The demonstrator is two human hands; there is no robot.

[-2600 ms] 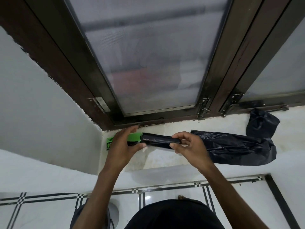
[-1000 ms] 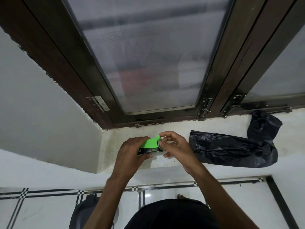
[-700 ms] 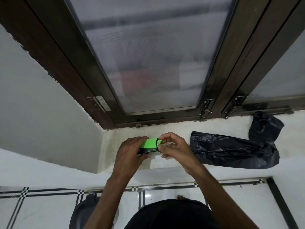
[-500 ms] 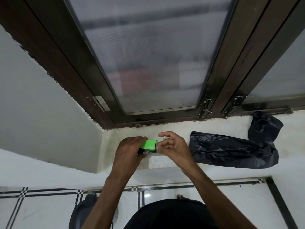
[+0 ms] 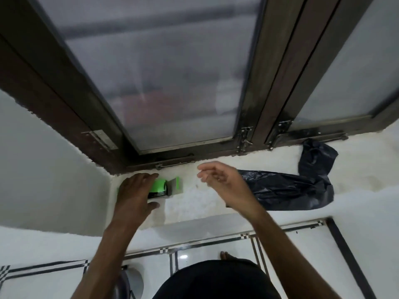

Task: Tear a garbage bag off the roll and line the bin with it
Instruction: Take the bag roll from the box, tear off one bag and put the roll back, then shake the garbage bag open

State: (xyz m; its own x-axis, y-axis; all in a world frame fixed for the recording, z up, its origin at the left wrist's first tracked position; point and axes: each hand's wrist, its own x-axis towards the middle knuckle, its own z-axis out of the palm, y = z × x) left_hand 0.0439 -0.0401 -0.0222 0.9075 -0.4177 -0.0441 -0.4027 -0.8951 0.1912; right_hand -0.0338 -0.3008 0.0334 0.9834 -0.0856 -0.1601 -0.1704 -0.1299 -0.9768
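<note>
A green box (image 5: 160, 187) that holds the garbage bag roll lies on the white window sill (image 5: 194, 203) in its left corner, its end flap standing open to the right. My left hand (image 5: 135, 193) rests on top of the box with fingers spread over it. My right hand (image 5: 222, 181) hovers above the sill to the right of the box, fingers loosely curled and holding nothing. A torn-off black garbage bag (image 5: 289, 187) lies crumpled on the sill just right of my right hand. Part of the grey bin (image 5: 133, 281) shows on the floor below, between my arm and body.
A dark-framed window (image 5: 162, 83) with frosted panes rises right behind the sill, with latches (image 5: 245, 139) at its bottom rail. A white wall (image 5: 43, 169) closes the sill on the left. The tiled floor (image 5: 216, 249) with black borders lies below; a bare foot (image 5: 225, 254) shows there.
The roll went into the green box, and both hands pressed its flap. Now the box sits on the sill under my left hand, and my right hand has let go and lifted away to the right.
</note>
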